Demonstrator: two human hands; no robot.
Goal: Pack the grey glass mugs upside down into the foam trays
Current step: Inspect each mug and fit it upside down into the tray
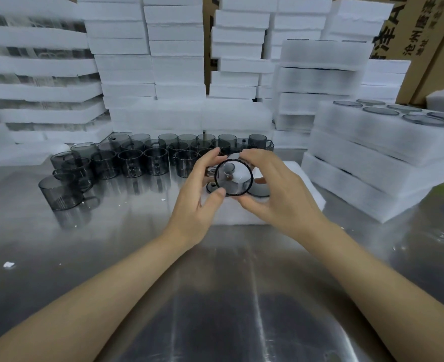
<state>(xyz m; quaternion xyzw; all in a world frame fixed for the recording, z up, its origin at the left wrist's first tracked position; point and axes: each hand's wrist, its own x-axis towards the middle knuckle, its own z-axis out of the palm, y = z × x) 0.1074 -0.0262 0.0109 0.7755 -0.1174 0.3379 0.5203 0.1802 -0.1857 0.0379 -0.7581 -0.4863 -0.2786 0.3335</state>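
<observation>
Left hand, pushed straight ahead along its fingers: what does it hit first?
The left hand grips the held mug, so that comes first; beyond it, likely the loose mugs standing on the steel table behind, though depth is hard to judge.

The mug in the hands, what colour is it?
The mug is see-through smoky grey, dark at the rim; head view.

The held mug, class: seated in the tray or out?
Out: left hand and right hand hold the mug above the foam tray, tilted toward camera.
</observation>
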